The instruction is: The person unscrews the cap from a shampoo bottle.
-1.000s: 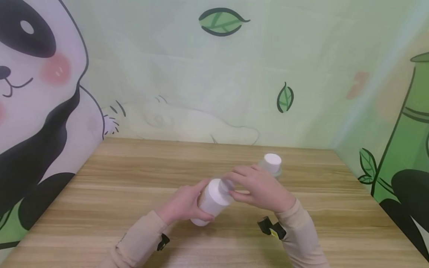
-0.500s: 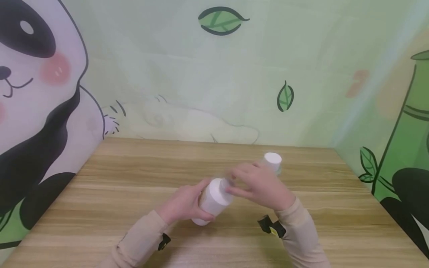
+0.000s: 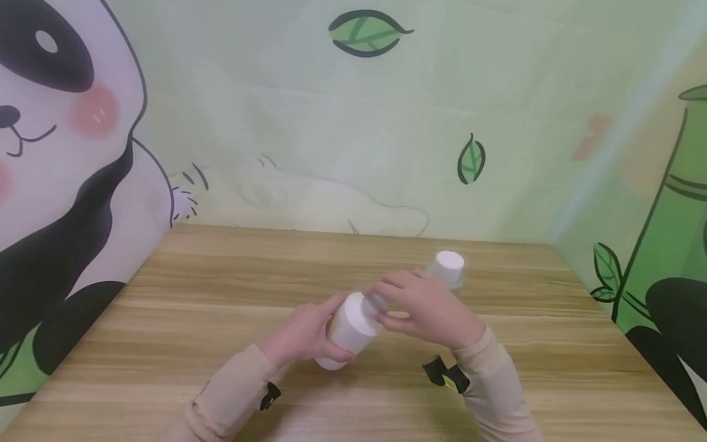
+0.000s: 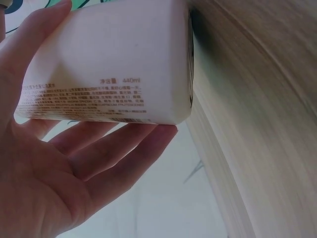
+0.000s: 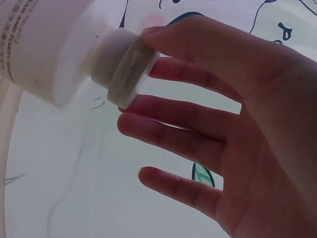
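A white shampoo bottle (image 3: 353, 328) with brown print is tilted over the table, its top leaning toward the right hand. Around its body the left hand (image 3: 301, 334) holds it, thumb on one side and fingers on the other; the left wrist view shows the bottle's base (image 4: 185, 64) close to the wood. The right hand (image 3: 428, 310) pinches the bottle's pale stepped cap (image 5: 124, 67) between thumb and fingertips. In the right wrist view the lower fingers (image 5: 173, 186) extend free of the cap, which sits at the neck of the bottle.
Behind the right hand stands another container with a white top (image 3: 450, 263) and a pale, partly hidden lower part. The wooden table (image 3: 265, 264) runs back to a wall sheet (image 3: 309, 123) printed with a panda, leaves and bamboo. A black wrist device (image 3: 446, 374) hangs at the right sleeve.
The right fingers swept over the cap, blurred half a second ago, and are back in nearly their earlier pinch. The left hand and the bottle have stayed almost still.
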The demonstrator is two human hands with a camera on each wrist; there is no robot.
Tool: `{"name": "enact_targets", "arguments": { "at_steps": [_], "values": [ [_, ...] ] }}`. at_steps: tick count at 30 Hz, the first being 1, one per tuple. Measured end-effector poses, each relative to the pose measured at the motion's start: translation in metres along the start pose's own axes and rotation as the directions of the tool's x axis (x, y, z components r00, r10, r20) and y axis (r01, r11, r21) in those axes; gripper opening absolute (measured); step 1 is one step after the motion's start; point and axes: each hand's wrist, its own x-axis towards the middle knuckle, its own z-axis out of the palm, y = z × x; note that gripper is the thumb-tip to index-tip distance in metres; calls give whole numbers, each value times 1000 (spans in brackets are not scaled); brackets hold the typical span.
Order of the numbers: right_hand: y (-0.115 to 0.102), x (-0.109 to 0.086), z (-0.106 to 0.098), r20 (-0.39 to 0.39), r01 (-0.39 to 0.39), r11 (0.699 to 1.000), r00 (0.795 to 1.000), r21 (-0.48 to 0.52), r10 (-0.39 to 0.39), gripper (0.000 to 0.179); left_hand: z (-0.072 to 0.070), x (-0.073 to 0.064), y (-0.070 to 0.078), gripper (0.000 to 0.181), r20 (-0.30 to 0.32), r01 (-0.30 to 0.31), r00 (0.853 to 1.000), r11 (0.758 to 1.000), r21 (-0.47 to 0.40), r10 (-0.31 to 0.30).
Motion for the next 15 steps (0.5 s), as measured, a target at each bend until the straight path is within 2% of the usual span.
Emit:
{"name": "enact_targets", "arguments": {
  "at_steps": [6, 15],
  "values": [
    [-1, 0, -1, 12, 0, 1000, 1000, 12, 0, 43, 0, -1, -1, 89, -7, 0, 1000, 1000, -2, 0],
    [-2, 0, -4, 87, -124, 991, 989, 53, 120, 43, 1, -1, -1, 88, -6, 1, 1000, 1000, 4, -1]
  ]
}}
